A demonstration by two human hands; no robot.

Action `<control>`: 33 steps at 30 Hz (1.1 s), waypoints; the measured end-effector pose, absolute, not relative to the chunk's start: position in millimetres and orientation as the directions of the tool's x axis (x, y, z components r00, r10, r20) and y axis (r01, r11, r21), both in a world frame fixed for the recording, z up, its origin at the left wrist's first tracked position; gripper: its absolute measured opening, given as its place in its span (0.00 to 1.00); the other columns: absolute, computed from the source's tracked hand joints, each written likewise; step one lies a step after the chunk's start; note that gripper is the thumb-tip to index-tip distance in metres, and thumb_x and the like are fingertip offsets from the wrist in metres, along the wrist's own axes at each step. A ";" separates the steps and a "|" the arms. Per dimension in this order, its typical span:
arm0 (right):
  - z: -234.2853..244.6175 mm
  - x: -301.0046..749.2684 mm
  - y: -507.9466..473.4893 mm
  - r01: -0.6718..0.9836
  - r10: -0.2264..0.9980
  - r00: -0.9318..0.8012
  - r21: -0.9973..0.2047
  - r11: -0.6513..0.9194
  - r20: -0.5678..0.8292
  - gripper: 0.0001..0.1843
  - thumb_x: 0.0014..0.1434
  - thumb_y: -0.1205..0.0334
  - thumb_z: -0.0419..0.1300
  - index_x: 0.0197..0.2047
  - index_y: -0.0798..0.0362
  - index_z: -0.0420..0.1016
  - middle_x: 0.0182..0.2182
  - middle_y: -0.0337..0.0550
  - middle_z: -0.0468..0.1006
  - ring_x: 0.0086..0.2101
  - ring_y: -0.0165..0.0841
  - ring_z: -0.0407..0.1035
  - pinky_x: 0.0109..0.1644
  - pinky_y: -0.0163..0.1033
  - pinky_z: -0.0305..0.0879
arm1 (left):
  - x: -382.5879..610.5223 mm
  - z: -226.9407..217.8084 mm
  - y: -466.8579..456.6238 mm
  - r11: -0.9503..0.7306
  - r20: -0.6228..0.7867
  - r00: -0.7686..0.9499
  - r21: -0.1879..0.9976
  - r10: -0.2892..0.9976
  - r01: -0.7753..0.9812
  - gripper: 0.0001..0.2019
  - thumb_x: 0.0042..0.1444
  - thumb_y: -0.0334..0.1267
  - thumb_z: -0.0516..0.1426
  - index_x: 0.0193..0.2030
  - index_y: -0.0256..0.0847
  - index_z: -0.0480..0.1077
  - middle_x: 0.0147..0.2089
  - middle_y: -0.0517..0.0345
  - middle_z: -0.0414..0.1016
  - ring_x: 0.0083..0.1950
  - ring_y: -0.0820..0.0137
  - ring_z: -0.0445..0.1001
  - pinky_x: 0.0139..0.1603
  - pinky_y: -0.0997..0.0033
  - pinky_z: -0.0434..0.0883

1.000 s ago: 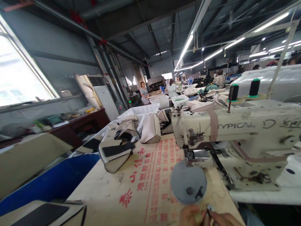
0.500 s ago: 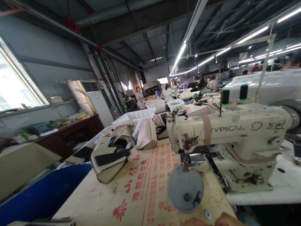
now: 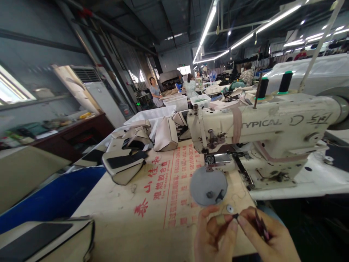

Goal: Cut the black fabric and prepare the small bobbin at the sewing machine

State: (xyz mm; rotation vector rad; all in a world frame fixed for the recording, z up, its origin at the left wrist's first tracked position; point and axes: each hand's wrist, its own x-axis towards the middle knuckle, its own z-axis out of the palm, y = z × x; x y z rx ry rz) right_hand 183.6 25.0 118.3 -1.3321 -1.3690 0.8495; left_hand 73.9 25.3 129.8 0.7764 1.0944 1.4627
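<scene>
My left hand (image 3: 214, 234) and my right hand (image 3: 268, 234) meet above the plywood board's near edge, their fingertips pinching a small dark piece (image 3: 235, 216) too small to make out. A tan band (image 3: 220, 219) wraps a finger of the left hand. Tucked in my right hand is a dark pointed metal tool that looks like thread snips (image 3: 261, 226). Just beyond the fingers lies a metal bobbin (image 3: 230, 209) with loose thread beside it. Behind it, a round grey disc (image 3: 208, 187) with small dark bits on it rests below the sewing machine's (image 3: 259, 134) head.
Sewn beige-and-black pieces (image 3: 125, 163) lie at the board's (image 3: 120, 214) far left, another (image 3: 46, 240) at near left. A blue bin (image 3: 54, 196) stands left of the board. White crates (image 3: 149, 113) sit behind. Black thread spools (image 3: 285, 82) top the machine. People work far back.
The view has tilted down and shifted slightly. My hands, barely visible at the bottom edge before, now show with fingertips together at the small dark piece.
</scene>
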 end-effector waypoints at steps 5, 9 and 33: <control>122.4 185.2 25.4 0.323 0.945 0.115 -0.911 0.257 0.308 0.12 0.57 0.54 0.55 0.28 0.52 0.71 0.24 0.37 0.71 0.26 0.29 0.66 0.30 0.30 0.58 | 74.5 127.2 27.3 0.005 -0.068 -0.201 0.954 0.977 -0.299 0.19 0.43 0.33 0.63 0.41 0.41 0.59 0.28 0.60 0.77 0.32 0.72 0.76 0.37 0.78 0.71; 126.5 190.0 27.9 0.264 0.962 0.043 -0.932 0.250 0.271 0.15 0.58 0.53 0.53 0.25 0.52 0.70 0.22 0.36 0.68 0.25 0.28 0.64 0.28 0.30 0.57 | 74.8 127.9 28.2 0.014 -0.072 -0.206 0.962 0.976 -0.273 0.18 0.44 0.34 0.62 0.40 0.41 0.58 0.29 0.59 0.77 0.33 0.69 0.77 0.38 0.75 0.71; 130.3 209.5 32.4 0.344 0.947 -0.196 -0.887 0.308 0.253 0.12 0.60 0.53 0.51 0.30 0.52 0.67 0.24 0.36 0.69 0.25 0.28 0.64 0.28 0.29 0.60 | 73.3 129.7 26.9 -0.015 -0.046 -0.188 0.952 0.981 -0.307 0.14 0.45 0.33 0.62 0.36 0.41 0.60 0.29 0.61 0.76 0.34 0.72 0.75 0.38 0.78 0.69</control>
